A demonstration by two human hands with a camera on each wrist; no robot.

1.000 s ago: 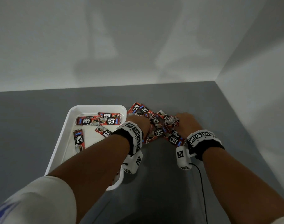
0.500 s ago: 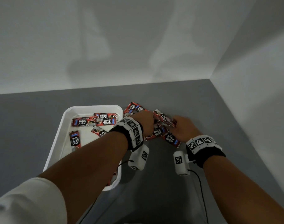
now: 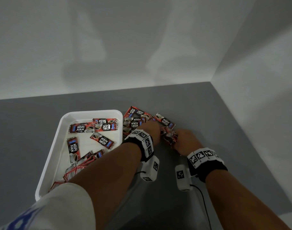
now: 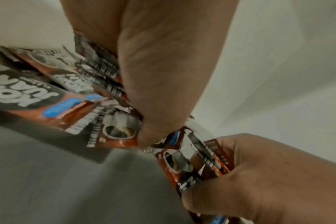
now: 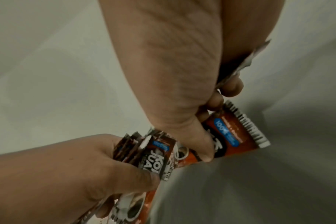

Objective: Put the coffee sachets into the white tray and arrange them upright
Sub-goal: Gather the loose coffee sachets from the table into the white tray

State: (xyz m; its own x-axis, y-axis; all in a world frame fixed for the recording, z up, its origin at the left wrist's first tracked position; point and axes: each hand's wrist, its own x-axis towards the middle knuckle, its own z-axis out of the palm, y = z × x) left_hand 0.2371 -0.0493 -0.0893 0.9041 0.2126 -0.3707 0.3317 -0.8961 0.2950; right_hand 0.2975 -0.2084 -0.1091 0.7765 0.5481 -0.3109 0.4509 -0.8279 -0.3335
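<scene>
Sachets (image 3: 136, 121) are lying in a loose heap on the grey worktop (image 3: 208, 122), just beside the far right corner of the white tray (image 3: 59, 140). You are curling your left hand (image 3: 152, 130) round a fanned bunch of sachets at the near edge of that heap, thumb pressing them against the fingers. Your right hand (image 3: 186, 141) is sitting just beside it, thumb and fingers pinching a second small bunch (image 3: 169, 136) of crumpled sachets. More sachets are resting inside the tray: several lying flat (image 3: 92, 127) toward the far end, and a row (image 3: 79, 166) leaning on edge near the near end, partly hidden by your left forearm.
</scene>
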